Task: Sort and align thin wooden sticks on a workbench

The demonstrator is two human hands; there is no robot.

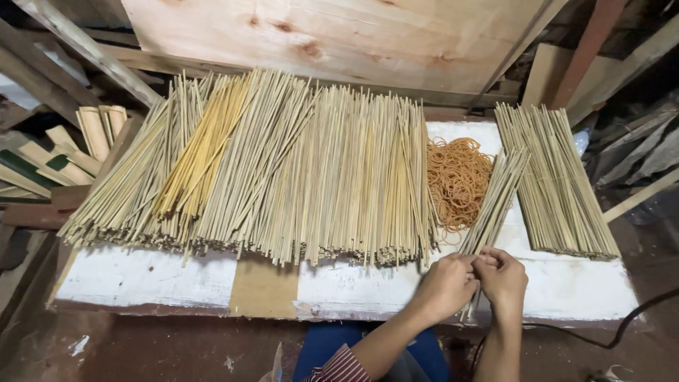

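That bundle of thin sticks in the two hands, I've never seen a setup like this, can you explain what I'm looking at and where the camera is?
There is no machine here. One camera sits on a person's head and looks down at their own bare hands. The left hand and the right hand meet at the near end of a small bundle of sticks, gripping it together. The work surface is a white painted board. Across most of it lies a big loose pile of thin pale sticks, a few of them yellower. Beside the held bundle is a heap of orange rubber bands. Further right lies another stack of sticks. A plywood sheet leans behind everything. Whether a band is being wrapped on, I cannot tell.
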